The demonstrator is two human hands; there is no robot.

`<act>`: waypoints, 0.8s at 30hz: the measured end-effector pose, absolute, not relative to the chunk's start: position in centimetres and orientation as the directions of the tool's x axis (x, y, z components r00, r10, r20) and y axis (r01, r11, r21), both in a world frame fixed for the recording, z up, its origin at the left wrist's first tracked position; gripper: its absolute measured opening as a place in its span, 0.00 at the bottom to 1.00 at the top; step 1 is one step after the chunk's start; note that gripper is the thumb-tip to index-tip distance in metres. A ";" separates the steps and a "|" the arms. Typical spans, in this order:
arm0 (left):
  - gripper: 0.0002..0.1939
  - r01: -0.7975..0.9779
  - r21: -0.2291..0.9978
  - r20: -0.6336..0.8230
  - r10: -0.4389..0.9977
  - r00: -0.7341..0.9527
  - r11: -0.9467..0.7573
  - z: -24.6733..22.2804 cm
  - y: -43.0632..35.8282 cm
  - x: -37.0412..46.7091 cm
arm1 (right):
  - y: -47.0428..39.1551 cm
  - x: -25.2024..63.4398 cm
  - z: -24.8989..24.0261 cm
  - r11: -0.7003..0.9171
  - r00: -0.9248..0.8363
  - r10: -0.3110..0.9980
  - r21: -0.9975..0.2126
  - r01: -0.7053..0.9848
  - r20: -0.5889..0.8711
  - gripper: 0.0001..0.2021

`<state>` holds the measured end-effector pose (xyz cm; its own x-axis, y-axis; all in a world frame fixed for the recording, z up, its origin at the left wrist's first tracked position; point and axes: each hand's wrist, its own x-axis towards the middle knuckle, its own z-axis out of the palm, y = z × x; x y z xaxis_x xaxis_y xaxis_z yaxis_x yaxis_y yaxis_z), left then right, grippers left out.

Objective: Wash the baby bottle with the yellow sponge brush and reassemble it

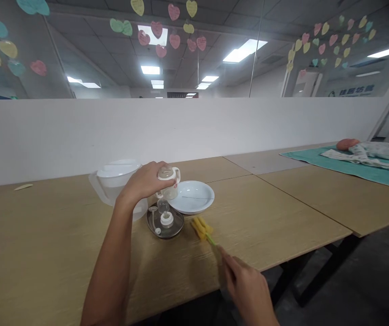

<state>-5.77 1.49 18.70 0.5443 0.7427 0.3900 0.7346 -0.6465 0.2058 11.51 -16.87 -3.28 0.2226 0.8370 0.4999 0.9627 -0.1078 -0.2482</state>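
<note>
My left hand (152,179) is closed around a clear baby bottle with white handles (172,191), above the edge of a white bowl (194,207). In my right hand (245,280) is a bottle brush (202,227) with a yellow sponge head and a green stem, held over the near part of the table and slightly blurred. A small metal tray (177,231) lies below the bottle. On it are a white bottle collar with a nipple (166,219), a clear cap (163,206) and a straw piece with a round white end (154,222).
A translucent pitcher with a white lid (115,181) stands left, partly behind my left forearm. Far right, a teal mat (311,159) bears patterned cloth (381,151) and a rounded skin-toned object (347,144). A white wall (181,131) runs along the back of the wooden table (52,249).
</note>
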 end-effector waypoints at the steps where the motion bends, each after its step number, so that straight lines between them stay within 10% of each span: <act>1: 0.22 0.735 0.203 0.390 0.742 0.545 -0.647 18.7 1.5 -5.8 | -16.3 10.7 -3.2 -0.116 0.220 0.841 -0.233 0.966 0.494 0.22; 10: 0.20 0.754 0.174 0.344 0.757 0.556 -0.633 19.0 0.9 -5.3 | -13.3 7.3 -2.7 -0.149 0.154 0.900 -0.044 0.988 0.408 0.28; 24: 0.20 0.780 0.147 0.340 0.772 0.537 -0.608 19.2 0.1 -5.3 | -14.6 19.2 -1.0 -0.543 0.572 0.754 -0.184 0.819 0.323 0.21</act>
<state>-5.34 0.15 19.21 0.5373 0.7718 0.3400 0.7803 -0.6079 0.1469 19.21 -14.63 -1.04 0.5725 0.7535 0.3232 0.8191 -0.5433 -0.1841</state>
